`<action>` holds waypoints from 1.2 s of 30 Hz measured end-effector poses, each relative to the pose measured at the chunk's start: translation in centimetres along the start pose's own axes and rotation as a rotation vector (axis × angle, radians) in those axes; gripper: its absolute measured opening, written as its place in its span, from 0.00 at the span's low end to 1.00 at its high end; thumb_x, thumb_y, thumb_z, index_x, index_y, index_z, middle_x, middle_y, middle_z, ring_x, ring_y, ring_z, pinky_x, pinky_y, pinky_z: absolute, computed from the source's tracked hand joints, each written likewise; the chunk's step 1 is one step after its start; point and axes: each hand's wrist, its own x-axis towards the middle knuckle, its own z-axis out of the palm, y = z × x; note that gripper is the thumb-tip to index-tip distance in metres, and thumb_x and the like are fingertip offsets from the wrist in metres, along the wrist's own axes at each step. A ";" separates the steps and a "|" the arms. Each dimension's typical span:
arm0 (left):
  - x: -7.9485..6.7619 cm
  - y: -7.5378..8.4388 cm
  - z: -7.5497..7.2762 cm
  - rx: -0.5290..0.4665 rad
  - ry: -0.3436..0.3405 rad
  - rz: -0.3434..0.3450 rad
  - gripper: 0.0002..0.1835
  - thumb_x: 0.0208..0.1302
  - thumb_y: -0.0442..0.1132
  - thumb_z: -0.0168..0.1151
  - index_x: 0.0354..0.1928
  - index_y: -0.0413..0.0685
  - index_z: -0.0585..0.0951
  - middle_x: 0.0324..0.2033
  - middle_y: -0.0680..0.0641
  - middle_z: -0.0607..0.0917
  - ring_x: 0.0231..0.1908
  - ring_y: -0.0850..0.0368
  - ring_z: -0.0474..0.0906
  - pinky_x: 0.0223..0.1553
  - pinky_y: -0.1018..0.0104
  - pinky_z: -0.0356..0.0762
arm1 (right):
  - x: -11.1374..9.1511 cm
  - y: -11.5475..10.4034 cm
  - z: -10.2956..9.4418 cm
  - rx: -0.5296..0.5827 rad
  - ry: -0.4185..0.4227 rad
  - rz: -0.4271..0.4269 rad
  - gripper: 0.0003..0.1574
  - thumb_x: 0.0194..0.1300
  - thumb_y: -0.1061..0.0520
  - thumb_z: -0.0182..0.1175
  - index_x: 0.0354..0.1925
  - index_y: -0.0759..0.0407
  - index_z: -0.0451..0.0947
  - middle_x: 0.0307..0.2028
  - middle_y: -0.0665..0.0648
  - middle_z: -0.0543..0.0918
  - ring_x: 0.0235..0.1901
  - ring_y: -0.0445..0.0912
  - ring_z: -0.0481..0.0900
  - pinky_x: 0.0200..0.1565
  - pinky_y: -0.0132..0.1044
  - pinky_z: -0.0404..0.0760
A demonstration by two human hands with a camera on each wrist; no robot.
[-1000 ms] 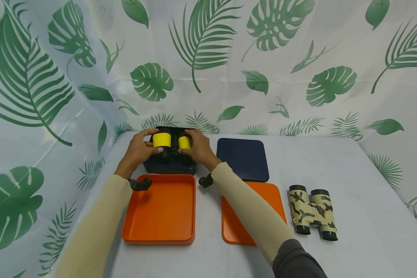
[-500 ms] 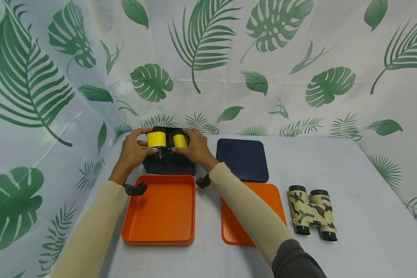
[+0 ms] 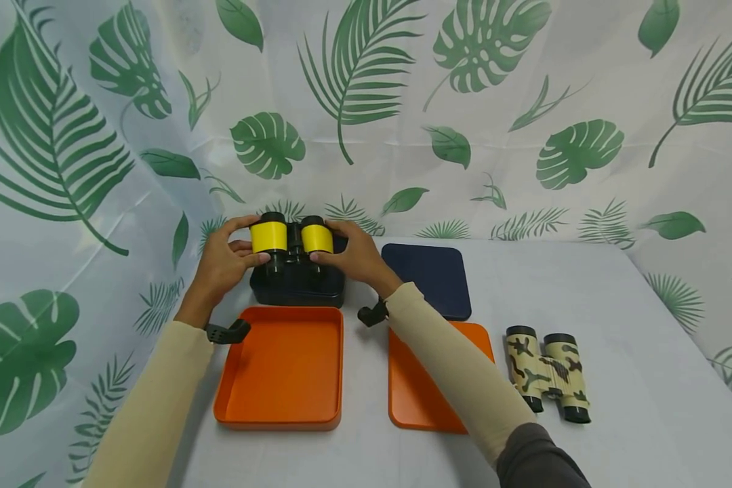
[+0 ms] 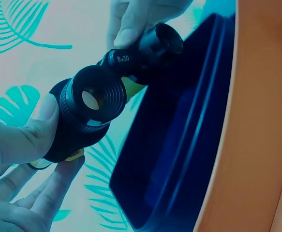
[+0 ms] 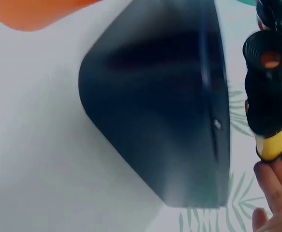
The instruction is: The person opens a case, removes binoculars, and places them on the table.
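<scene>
Both hands hold a pair of black binoculars (image 3: 269,237) with yellow bands above the dark blue box (image 3: 297,293). My left hand (image 3: 219,261) grips the left barrel, thumb at the eyepiece end and fingers on the far side. Around the right barrel, my right hand (image 3: 361,256) has its thumb near and fingers behind. The left wrist view shows the eyepieces of the binoculars (image 4: 95,104) facing the camera, the box (image 4: 184,121) beneath them. In the right wrist view, fingertips of the right hand (image 5: 278,191) meet the yellow band.
An orange box (image 3: 287,369) sits in front of the dark blue one. To the right lie a dark blue lid (image 3: 430,278) and an orange lid (image 3: 421,386), partly under the right forearm. Camouflage binoculars (image 3: 555,373) rest farther right. A leaf-patterned sheet (image 3: 366,135) hangs behind.
The yellow-banded binoculars have risen from the dark blue box and shifted slightly left. My left hand moved left with them; the right hand slid outward on its barrel, uncovering more yellow.
</scene>
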 end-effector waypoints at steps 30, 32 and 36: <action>-0.3 2.8 6.8 -0.272 -0.196 0.075 0.37 0.69 0.29 0.70 0.78 0.55 0.71 0.77 0.49 0.67 0.53 0.49 0.85 0.54 0.68 0.87 | -7.8 2.9 -10.8 0.097 -0.035 -0.078 0.47 0.61 0.54 0.80 0.74 0.51 0.73 0.70 0.55 0.78 0.72 0.56 0.75 0.75 0.62 0.70; -0.2 3.3 7.6 -0.253 -0.203 0.081 0.38 0.67 0.29 0.72 0.77 0.55 0.72 0.75 0.47 0.70 0.54 0.47 0.86 0.55 0.66 0.87 | -8.4 3.4 -11.4 0.072 -0.017 -0.078 0.47 0.60 0.55 0.81 0.73 0.52 0.74 0.69 0.56 0.79 0.71 0.57 0.76 0.74 0.62 0.71; -0.1 3.9 9.5 -0.197 -0.217 0.107 0.39 0.65 0.29 0.75 0.76 0.56 0.73 0.70 0.43 0.75 0.55 0.44 0.86 0.57 0.61 0.87 | -9.7 4.6 -12.7 0.009 0.015 -0.075 0.47 0.58 0.56 0.82 0.73 0.54 0.74 0.68 0.58 0.81 0.70 0.60 0.77 0.73 0.63 0.71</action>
